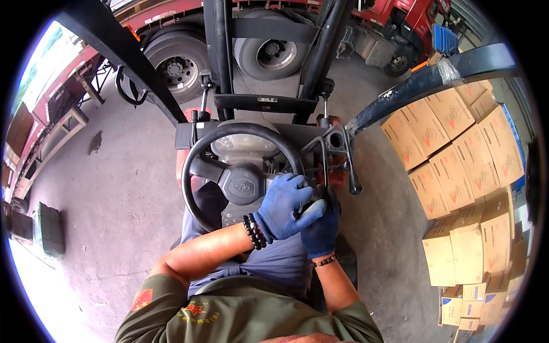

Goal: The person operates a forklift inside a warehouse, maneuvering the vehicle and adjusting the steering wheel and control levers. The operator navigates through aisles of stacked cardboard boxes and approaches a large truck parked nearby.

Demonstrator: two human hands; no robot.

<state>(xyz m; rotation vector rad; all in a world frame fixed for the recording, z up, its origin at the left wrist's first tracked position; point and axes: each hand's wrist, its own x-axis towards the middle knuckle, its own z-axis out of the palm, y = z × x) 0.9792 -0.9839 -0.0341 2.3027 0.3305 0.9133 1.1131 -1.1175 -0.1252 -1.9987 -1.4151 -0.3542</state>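
Note:
I sit at the controls of a forklift, both hands in blue knitted gloves. My left hand [289, 207] reaches across to the lower right of the black steering wheel [207, 150] and is closed around its rim. Part of something dark shows between its thumb and fingers. Just beside and partly behind it, my right hand [321, 227] is closed at the lower end of a thin control lever [326, 163]; the left hand hides some of its fingers. Another lever with a black knob [355, 186] stands free to the right.
Ahead rises the forklift mast [269, 104], with a red truck's wheels [271, 52] beyond. Stacked cardboard boxes [452, 151] stand at the right, past the curved dark pillar [394, 94]. A green container [49, 230] sits on the concrete floor at the left. Another red vehicle [409, 28] is at the far right.

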